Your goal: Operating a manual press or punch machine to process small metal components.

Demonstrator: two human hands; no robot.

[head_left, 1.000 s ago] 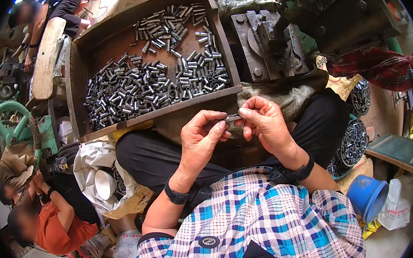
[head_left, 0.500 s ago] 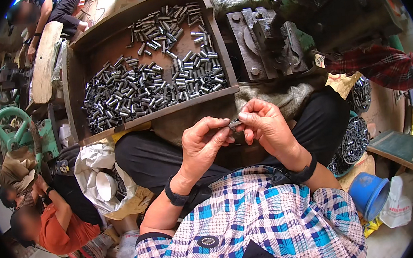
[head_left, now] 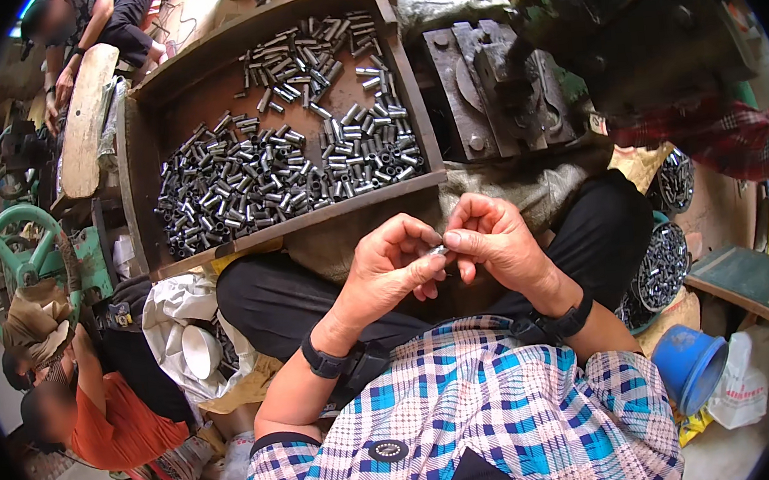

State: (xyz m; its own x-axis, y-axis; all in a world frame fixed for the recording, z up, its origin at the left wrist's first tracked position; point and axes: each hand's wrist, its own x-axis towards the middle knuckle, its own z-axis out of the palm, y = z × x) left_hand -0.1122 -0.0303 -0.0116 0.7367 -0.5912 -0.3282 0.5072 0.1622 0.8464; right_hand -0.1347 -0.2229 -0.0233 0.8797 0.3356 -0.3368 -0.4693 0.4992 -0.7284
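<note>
A small shiny metal piece (head_left: 438,250) sits pinched between my fingertips over my lap; fingers cover most of it, so its full shape is hidden. My left hand (head_left: 397,259) closes on it from one side, thumb and forefinger together. From the other side my right hand (head_left: 492,238) grips it the same way. Beyond my hands stands a wooden tray (head_left: 309,212) with a raised rim. Many short metal tubes (head_left: 251,183) lie loose in it, heaped at the near side and scattered toward the far corner.
A dark, greasy machine press (head_left: 503,83) stands right of the tray. Baskets of metal pieces (head_left: 661,261), a blue bucket (head_left: 688,367) and a green board (head_left: 750,286) are at my right. At left are a white sack with a bowl (head_left: 200,350), a green handwheel (head_left: 24,253) and other people.
Both hands have lowered slightly toward me with the metal piece, which is turned and now shows a bright face. At upper left, another person's arm has shifted.
</note>
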